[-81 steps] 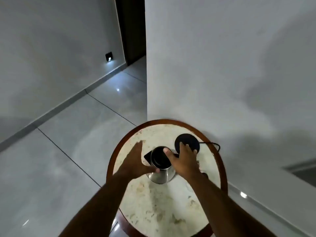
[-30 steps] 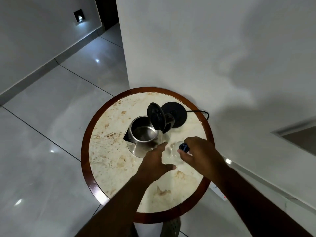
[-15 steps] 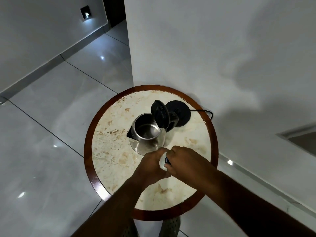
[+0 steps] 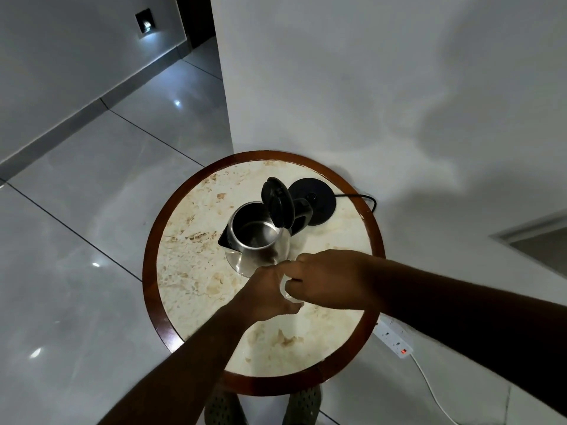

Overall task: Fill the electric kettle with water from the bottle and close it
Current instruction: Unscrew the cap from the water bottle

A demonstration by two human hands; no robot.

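Note:
A steel electric kettle (image 4: 259, 240) stands on the round marble table (image 4: 196, 271), its black lid (image 4: 277, 207) tipped up and its inside showing. Just in front of it is a clear plastic bottle (image 4: 287, 291), mostly hidden by my hands. My left hand (image 4: 270, 294) is wrapped around the bottle's body. My right hand (image 4: 328, 280) covers the bottle's top, fingers closed over the cap, which I cannot see.
The kettle's black base (image 4: 319, 200) lies behind the kettle, its cord (image 4: 362, 199) running off the table's right edge. A white wall corner rises right behind the table. A white power strip (image 4: 394, 338) lies on the floor at the right. Glossy tiled floor spreads to the left.
The kettle's lid was opened. Both hands then left the kettle and closed on the bottle in front of it: the left around its body, the right over its dark cap.

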